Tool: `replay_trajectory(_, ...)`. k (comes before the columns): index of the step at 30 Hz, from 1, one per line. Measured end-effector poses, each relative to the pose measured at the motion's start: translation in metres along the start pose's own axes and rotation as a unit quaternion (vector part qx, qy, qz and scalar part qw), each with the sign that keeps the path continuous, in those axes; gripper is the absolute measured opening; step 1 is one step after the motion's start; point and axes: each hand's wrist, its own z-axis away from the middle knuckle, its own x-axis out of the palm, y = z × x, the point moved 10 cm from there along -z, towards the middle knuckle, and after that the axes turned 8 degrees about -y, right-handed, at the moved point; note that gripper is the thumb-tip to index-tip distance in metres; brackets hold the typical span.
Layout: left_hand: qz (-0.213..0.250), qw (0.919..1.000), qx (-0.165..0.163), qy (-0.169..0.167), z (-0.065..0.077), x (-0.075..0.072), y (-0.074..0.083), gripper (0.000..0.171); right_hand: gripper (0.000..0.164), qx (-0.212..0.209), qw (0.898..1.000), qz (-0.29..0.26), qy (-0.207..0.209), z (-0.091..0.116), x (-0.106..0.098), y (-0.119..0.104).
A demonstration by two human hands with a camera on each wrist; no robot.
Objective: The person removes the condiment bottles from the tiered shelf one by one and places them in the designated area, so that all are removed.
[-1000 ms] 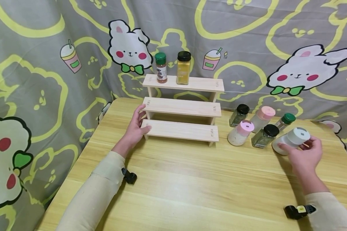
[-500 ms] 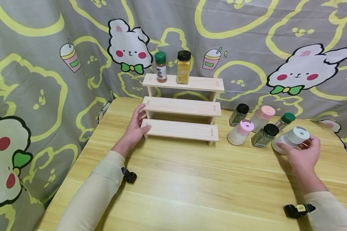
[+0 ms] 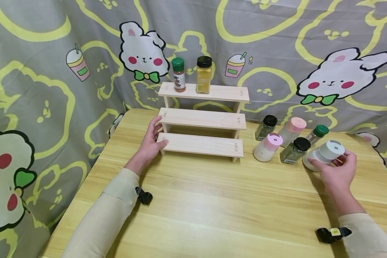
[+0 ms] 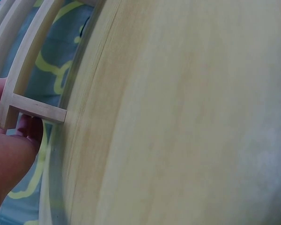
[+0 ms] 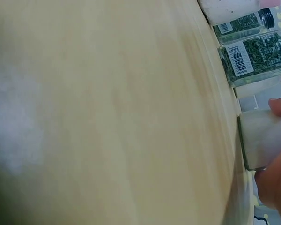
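Observation:
A three-tier wooden shelf (image 3: 200,145) stands on the table. My left hand (image 3: 149,141) grips its left end, thumb on the lowest board and fingers by the middle one; the left wrist view shows the hand around the shelf's end frame (image 4: 37,108). At the right, my right hand (image 3: 338,170) holds a white-capped seasoning jar (image 3: 322,154) between thumb and fingers. In the right wrist view this jar (image 5: 264,138) has its base at the tabletop. On the top board stand a green-capped spice bottle (image 3: 179,77) and a black-capped jar of yellow powder (image 3: 204,75).
Left of the held jar are two black-capped jars of green herbs (image 3: 295,150), two pink-capped jars (image 3: 267,147) and a green-capped bottle (image 3: 317,134), close together. The wooden table (image 3: 213,208) meets a patterned grey curtain (image 3: 264,43) behind.
Almost nothing differs. My right hand has shifted very slightly left with the white-capped jar; the left hand keeps its place on the shelf.

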Motion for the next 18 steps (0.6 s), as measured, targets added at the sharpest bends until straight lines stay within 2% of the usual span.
replay_trajectory(11,0.003,1.0000,0.001,-0.004,-0.001,0.001,0.000,0.089,0.093,0.022,0.996,-0.081,-0.002,0.007,-0.004,0.005)
replay_trajectory(18,0.008,0.9999,0.000,-0.007,0.000,0.001,-0.001,0.089,0.089,0.009,0.993,-0.115,-0.012,0.012,-0.007,0.007)
